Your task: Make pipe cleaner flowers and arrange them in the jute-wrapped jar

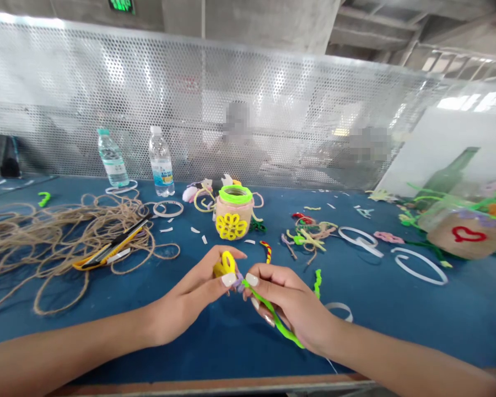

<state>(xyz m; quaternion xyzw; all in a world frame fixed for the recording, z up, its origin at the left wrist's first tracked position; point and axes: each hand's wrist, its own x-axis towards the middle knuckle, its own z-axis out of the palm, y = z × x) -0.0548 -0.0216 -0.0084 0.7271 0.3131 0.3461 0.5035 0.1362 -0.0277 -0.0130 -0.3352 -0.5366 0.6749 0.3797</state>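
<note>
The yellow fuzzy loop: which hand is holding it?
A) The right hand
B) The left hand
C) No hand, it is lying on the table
B. The yellow fuzzy loop is pinched in the left hand, while the right hand holds a green fuzzy wire.

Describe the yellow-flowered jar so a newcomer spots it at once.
On the blue table, just beyond the person's left hand, stands a jar wrapped in tan fabric. A green pipe-cleaner ring circles its mouth and a yellow pipe-cleaner flower sits on its front; the larger wrapped jar at right shows a red heart instead.
</note>
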